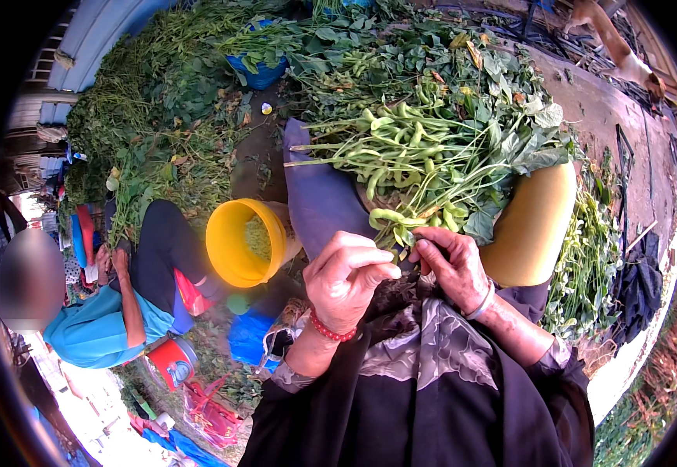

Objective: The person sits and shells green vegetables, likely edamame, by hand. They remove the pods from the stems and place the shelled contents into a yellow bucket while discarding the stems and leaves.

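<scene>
Across my lap lies a bundle of green bean stalks (pixel 463 144) with plump pods and leaves, the cut stems pointing left. My right hand (pixel 459 268) pinches the near end of a stalk between thumb and forefinger, beside some bean pods (pixel 408 222). Close by on the left, my left hand (pixel 342 280), with a red bead bracelet, is closed with thumb against fingers; what it holds, if anything, is hidden. A yellow bucket (pixel 224 241) stands left of my knee, with some green inside.
Heaped bean plants (pixel 175 101) cover the ground ahead, around a blue tub (pixel 257 70). At left sits a person in a blue shirt (pixel 97 331), handling stalks, near a red bucket (pixel 171 364). A dog (pixel 615 47) stands far right. Dark cloth (pixel 638 284) lies at right.
</scene>
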{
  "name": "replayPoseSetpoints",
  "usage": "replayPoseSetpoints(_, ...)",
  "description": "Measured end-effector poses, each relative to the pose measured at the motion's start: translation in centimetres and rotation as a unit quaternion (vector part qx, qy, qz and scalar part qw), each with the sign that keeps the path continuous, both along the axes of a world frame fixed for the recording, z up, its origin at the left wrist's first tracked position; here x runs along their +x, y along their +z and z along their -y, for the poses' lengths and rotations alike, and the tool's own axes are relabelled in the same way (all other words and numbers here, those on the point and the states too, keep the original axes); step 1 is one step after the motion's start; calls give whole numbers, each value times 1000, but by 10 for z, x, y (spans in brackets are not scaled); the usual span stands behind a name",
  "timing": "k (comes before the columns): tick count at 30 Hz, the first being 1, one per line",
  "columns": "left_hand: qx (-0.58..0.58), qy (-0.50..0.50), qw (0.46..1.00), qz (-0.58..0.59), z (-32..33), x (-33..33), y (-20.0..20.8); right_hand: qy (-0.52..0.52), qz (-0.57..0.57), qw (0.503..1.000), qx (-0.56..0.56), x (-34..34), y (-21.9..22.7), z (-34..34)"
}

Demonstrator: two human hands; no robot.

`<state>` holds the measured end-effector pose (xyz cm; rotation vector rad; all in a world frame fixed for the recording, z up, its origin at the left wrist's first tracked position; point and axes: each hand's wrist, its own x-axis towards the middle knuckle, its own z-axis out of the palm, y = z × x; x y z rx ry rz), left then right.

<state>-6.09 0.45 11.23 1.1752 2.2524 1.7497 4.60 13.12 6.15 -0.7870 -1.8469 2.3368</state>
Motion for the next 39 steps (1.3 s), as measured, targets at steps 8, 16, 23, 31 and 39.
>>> replayPoseSetpoints(8,63,18,998,24,4,5,-2,-3,4,1000,-12,1,-1,1)
replayPoseSetpoints(16,61,31,997,-29,-2,7,0,-6,9,1000,-15,1,0,1)
replayPoseSetpoints(23,51,28,998,-29,1,8,0,-7,9,1000,-25,1,-2,3)
replayPoseSetpoints(31,32,-14,999,12,5,10,8,-1,12,999,-31,1,0,3)
replayPoseSetpoints(39,40,3,998,49,1,12,4,3,17,1000,-26,0,-2,1)
